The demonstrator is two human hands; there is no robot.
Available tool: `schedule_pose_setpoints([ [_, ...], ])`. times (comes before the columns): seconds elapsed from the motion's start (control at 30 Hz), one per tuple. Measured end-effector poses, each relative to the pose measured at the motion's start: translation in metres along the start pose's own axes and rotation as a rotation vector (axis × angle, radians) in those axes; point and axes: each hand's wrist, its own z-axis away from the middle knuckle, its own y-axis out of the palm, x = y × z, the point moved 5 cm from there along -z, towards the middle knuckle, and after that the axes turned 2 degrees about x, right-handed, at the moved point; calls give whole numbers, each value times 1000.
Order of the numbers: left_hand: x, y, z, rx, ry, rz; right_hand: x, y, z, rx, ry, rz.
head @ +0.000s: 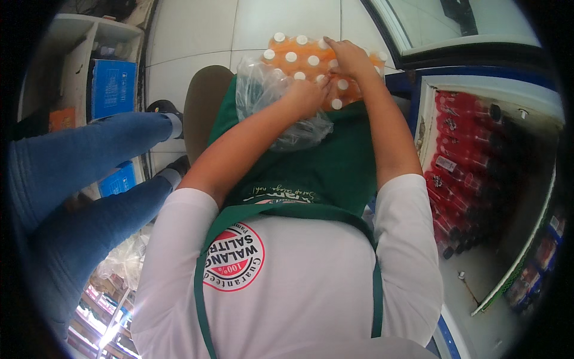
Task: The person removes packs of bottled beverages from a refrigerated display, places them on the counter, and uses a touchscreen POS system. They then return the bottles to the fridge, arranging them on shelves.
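Note:
A pack of orange-filled bottles (314,60) with white caps stands in front of my green apron. Loose clear plastic wrap (260,83) bunches over its near left side and hangs down onto the apron. My left hand (309,96) is at the near side of the pack, fingers curled in at the wrap among the caps. Across the right part of the pack reaches my right hand (352,58), index finger at a cap and thumb lower down, spread apart. The fingers' undersides are hidden, so its hold is unclear.
At right, an open cooler (493,103) holds several red-labelled bottles (462,148) lying on their sides. A glass door (448,27) is above it. On the left are a person's legs in jeans (94,139), a brown stool seat (206,107) and a shelf with a blue box (113,88).

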Motion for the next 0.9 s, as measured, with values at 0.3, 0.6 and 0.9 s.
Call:
schedule_pose_setpoints([
  [0.3, -18, 15, -38, -9, -92, -376, 3, 24, 44, -346, 677, -154],
  [0.6, -11, 34, -65, -52, -86, -322, -16, 30, 36, -336, 629, -76],
  [0.9, 10, 5, 11, -349, 25, 105, -20, 19, 42, -302, 489, 64],
])
